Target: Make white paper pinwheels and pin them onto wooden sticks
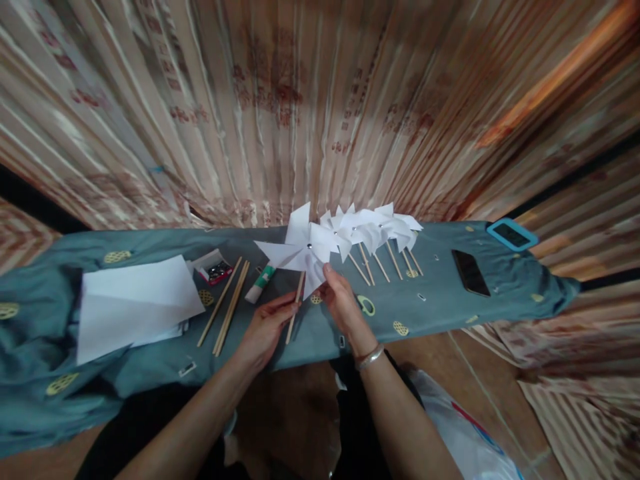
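Observation:
A white paper pinwheel (309, 247) with a silver pin at its centre is held up in front of me. My left hand (267, 327) grips its wooden stick (295, 310) between thumb and fingers. At the lower right blade, my right hand (341, 300) has thumb and fingers closed on the paper edge. Just behind and to the right lie several finished-looking white pinwheels (383, 227) in an overlapping row, their sticks towards me. A glue stick (260, 285) with a green and white label lies left of the held pinwheel.
Loose wooden sticks (233, 308) lie left, beside a small open box of metal pins (216, 268) and white paper sheets (137, 307). Rightward are green-handled scissors (367, 305), partly hidden, a dark phone (471, 272) and a blue-framed device (513, 234). A curtain (300, 120) hangs behind the cloth-covered table (435, 310).

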Demonstrator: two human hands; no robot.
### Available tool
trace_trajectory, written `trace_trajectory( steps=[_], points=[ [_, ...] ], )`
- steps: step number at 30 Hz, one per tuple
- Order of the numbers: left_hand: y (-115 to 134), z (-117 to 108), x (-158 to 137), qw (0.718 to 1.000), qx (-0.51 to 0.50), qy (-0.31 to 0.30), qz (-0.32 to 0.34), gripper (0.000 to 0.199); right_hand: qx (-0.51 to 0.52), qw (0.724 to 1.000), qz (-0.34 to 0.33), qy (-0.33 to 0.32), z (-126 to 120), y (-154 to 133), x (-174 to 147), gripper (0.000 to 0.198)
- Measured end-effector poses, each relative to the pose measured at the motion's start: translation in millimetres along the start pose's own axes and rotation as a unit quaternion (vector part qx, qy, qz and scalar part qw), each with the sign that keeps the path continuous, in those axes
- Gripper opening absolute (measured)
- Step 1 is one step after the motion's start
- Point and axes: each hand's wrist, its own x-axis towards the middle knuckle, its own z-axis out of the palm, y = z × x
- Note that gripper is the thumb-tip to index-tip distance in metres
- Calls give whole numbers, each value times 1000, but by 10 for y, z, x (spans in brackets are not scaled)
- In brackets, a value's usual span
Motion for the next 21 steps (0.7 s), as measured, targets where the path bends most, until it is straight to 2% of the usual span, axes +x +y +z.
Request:
trace_trajectory(
  steps=[4,7,12,21],
  points=[
    [5,12,-5,1000,9,-4,10,42,33,999,-7,24,50,-26,7,34],
    [21,10,-1,1000,15,6,21,40,26,999,1,35,65,-32,20,28],
    [26,-12,21,999,34,11,38,42,2,999,11,48,41,-4,36,29],
    [-24,-89,80,996,70,17,60,39,5,999,5,41,-12,22,10,24]
  ],
)
